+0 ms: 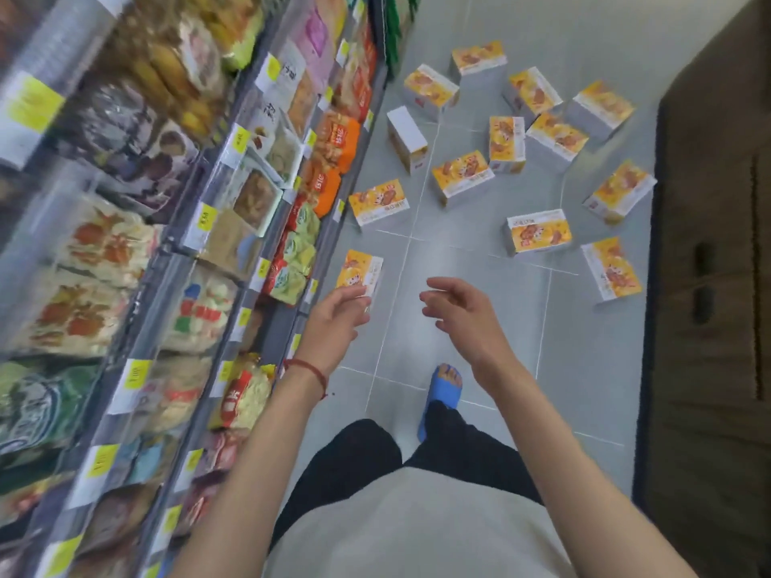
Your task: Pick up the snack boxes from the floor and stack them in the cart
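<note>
Snack boxes [538,233] lie scattered across the floor [471,260], none stacked that I see; no cart in view. My left hand [333,319] and right hand [463,310] hang open, empty.

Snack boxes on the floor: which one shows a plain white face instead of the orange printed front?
The white-topped box near the shelf base, left of the cluster. Every other box shows its orange picture face toward the camera.

Lying scattered on the floor [479,294] ahead: snack boxes [538,233], right of the shelves [175,252], left of a cabinet [717,285].
</note>
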